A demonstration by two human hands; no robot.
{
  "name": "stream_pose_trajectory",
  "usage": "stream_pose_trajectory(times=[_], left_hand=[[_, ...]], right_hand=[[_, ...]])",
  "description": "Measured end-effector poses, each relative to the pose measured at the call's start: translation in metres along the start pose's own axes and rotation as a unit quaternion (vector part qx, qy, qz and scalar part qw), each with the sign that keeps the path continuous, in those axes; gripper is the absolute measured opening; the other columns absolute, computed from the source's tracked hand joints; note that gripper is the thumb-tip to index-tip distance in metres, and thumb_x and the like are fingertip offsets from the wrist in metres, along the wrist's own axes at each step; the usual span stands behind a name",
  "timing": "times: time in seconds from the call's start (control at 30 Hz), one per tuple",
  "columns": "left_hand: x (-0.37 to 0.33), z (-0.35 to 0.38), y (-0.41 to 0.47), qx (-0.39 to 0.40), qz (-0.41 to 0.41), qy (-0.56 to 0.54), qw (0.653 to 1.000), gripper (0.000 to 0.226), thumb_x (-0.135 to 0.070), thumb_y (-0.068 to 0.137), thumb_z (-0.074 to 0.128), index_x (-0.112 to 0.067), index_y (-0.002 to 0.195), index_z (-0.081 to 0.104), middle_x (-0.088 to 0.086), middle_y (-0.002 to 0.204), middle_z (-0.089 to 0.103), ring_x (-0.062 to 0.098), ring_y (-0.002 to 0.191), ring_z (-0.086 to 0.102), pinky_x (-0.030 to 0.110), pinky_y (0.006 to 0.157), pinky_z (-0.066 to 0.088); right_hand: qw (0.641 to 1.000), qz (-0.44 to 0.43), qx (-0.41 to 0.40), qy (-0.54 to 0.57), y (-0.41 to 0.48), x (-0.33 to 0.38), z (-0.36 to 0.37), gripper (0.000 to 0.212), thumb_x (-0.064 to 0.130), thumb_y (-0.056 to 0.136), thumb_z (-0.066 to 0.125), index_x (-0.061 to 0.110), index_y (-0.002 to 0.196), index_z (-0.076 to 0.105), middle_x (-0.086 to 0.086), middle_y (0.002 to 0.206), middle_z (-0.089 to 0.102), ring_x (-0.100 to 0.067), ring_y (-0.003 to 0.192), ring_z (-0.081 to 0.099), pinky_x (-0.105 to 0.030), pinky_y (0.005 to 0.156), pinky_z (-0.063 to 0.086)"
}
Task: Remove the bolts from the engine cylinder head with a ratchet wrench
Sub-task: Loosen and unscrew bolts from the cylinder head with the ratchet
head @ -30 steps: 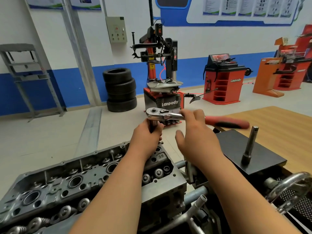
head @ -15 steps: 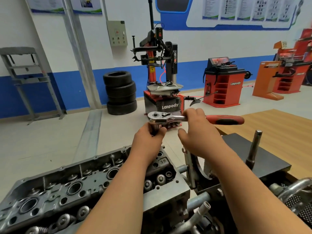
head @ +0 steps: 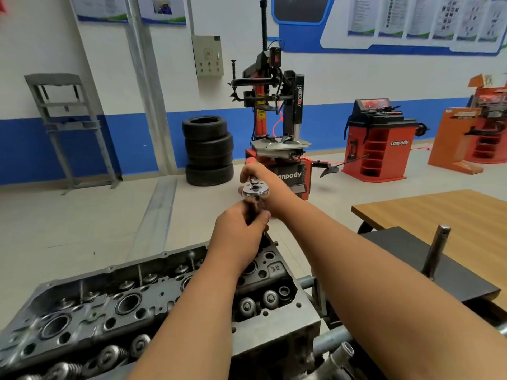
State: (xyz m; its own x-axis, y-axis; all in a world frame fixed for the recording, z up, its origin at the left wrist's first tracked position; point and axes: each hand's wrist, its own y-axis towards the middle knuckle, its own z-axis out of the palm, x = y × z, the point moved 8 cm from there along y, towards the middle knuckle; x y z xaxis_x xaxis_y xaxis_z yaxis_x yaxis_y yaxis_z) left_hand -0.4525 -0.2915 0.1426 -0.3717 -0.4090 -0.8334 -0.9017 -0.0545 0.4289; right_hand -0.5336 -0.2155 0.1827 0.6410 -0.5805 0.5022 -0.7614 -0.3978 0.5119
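The ratchet wrench (head: 255, 191) has swung from rightward to pointing away, right hand (head: 275, 187) clasping its red handle, left hand (head: 238, 238) gripping it beneath its round chrome head, above the grey cast cylinder head (head: 109, 305) stamped "3D".

- Engine cylinder head (head: 131, 308): grey casting, bottom left, valve springs and round bores exposed.
- Ratchet wrench (head: 255, 191): chrome head facing up, above the cylinder head's far right corner; red handle tip showing past the right hand.
- Left hand (head: 236, 239): fingers curled round the wrench just below its head.
- Right hand (head: 271, 186): wrapped round the handle beyond the head.
- Black plate (head: 406, 259): at right, carrying an upright metal rod (head: 436, 253).
- Wooden table (head: 444, 212): behind the plate.
- Stacked tyres (head: 208, 152), tyre changer (head: 277, 119): by the far wall.
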Motion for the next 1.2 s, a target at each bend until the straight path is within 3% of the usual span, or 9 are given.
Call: stream_pose_trajectory(times=[0.13, 0.2, 0.33, 0.5, 0.6, 0.73, 0.83, 1.03, 1.2], left_hand=[[-0.001, 0.004, -0.001, -0.002, -0.012, -0.024, 1.000, 0.015, -0.022, 0.087, 0.066, -0.030, 0.075, 0.065, -0.003, 0.075, 0.072, 0.016, 0.075, 0.070, 0.043, 0.079, 0.056], [-0.001, 0.004, -0.001, -0.007, -0.007, -0.013, 1.000, 0.015, -0.025, 0.086, 0.067, -0.030, 0.072, 0.066, -0.005, 0.070, 0.071, 0.015, 0.072, 0.069, 0.041, 0.077, 0.057], [-0.003, 0.007, -0.001, -0.005, -0.006, -0.012, 1.000, 0.012, -0.028, 0.085, 0.068, -0.032, 0.073, 0.067, -0.013, 0.068, 0.069, 0.006, 0.065, 0.065, 0.027, 0.067, 0.053], [-0.002, 0.006, -0.004, -0.006, -0.006, -0.032, 0.999, 0.008, -0.028, 0.083, 0.070, -0.034, 0.078, 0.070, -0.012, 0.076, 0.072, 0.010, 0.080, 0.068, 0.034, 0.078, 0.055], [-0.001, 0.005, -0.005, 0.005, -0.013, -0.051, 0.999, 0.008, -0.025, 0.083, 0.071, -0.031, 0.089, 0.071, -0.011, 0.087, 0.074, 0.010, 0.088, 0.068, 0.038, 0.086, 0.054], [-0.002, 0.007, -0.005, 0.018, -0.017, -0.043, 0.999, 0.008, -0.030, 0.086, 0.068, -0.036, 0.084, 0.064, -0.012, 0.081, 0.070, 0.008, 0.079, 0.066, 0.027, 0.074, 0.052], [-0.002, 0.009, -0.005, 0.029, -0.020, -0.009, 0.999, 0.008, -0.037, 0.087, 0.063, -0.039, 0.081, 0.059, -0.013, 0.082, 0.067, 0.005, 0.070, 0.063, 0.020, 0.063, 0.045], [0.002, 0.013, -0.001, 0.051, -0.024, 0.001, 0.998, 0.006, -0.036, 0.089, 0.060, -0.039, 0.094, 0.057, -0.017, 0.095, 0.062, 0.014, 0.091, 0.064, 0.032, 0.081, 0.049], [0.004, 0.010, 0.003, 0.030, -0.027, 0.010, 0.999, 0.011, -0.034, 0.089, 0.060, -0.040, 0.096, 0.054, -0.018, 0.096, 0.062, 0.006, 0.092, 0.058, 0.019, 0.071, 0.040]], right_hand=[[0.991, 0.109, -0.056, -0.062, -0.022, -0.017, -0.025, 0.026, 0.012, 0.085, 0.061, 0.025, 0.101, 0.045, -0.003, 0.123, 0.039, -0.020, 0.086, 0.059, -0.041, 0.081, 0.052], [0.978, 0.147, -0.102, -0.105, -0.048, -0.017, -0.043, 0.022, 0.015, 0.090, 0.054, 0.019, 0.109, 0.046, -0.002, 0.124, 0.038, -0.023, 0.085, 0.059, -0.045, 0.076, 0.054], [0.954, 0.163, -0.175, -0.183, -0.123, 0.005, -0.072, 0.037, 0.023, 0.087, 0.057, 0.023, 0.121, 0.042, 0.002, 0.121, 0.035, -0.022, 0.071, 0.054, -0.032, 0.057, 0.042], [0.951, 0.134, -0.121, -0.251, -0.180, 0.075, -0.041, 0.071, 0.034, 0.084, 0.057, 0.028, 0.138, 0.011, 0.003, 0.137, 0.013, -0.023, 0.079, 0.061, -0.032, 0.054, 0.044], [0.952, 0.156, -0.098, -0.245, -0.181, 0.081, -0.029, 0.075, 0.034, 0.088, 0.050, 0.027, 0.144, 0.000, 0.000, 0.139, 0.001, -0.023, 0.089, 0.060, -0.029, 0.060, 0.045], [0.939, 0.146, -0.139, -0.278, -0.169, 0.066, -0.051, 0.065, 0.031, 0.086, 0.055, 0.024, 0.143, 0.023, -0.003, 0.128, 0.026, -0.024, 0.073, 0.058, -0.026, 0.054, 0.031], [0.941, 0.166, -0.167, -0.241, -0.146, 0.034, -0.074, 0.041, 0.029, 0.085, 0.058, 0.022, 0.123, 0.045, -0.001, 0.113, 0.040, -0.025, 0.069, 0.049, -0.029, 0.056, 0.033], [0.956, 0.179, -0.071, -0.222, -0.052, -0.014, -0.064, 0.023, 0.026, 0.086, 0.062, 0.014, 0.104, 0.055, -0.006, 0.112, 0.049, -0.025, 0.091, 0.055, -0.044, 0.081, 0.052], [0.993, 0.072, 0.001, -0.090, -0.008, 0.002, -0.020, 0.029, 0.009, 0.083, 0.066, 0.012, 0.110, 0.055, -0.009, 0.123, 0.046, -0.024, 0.097, 0.057, -0.037, 0.089, 0.047]])
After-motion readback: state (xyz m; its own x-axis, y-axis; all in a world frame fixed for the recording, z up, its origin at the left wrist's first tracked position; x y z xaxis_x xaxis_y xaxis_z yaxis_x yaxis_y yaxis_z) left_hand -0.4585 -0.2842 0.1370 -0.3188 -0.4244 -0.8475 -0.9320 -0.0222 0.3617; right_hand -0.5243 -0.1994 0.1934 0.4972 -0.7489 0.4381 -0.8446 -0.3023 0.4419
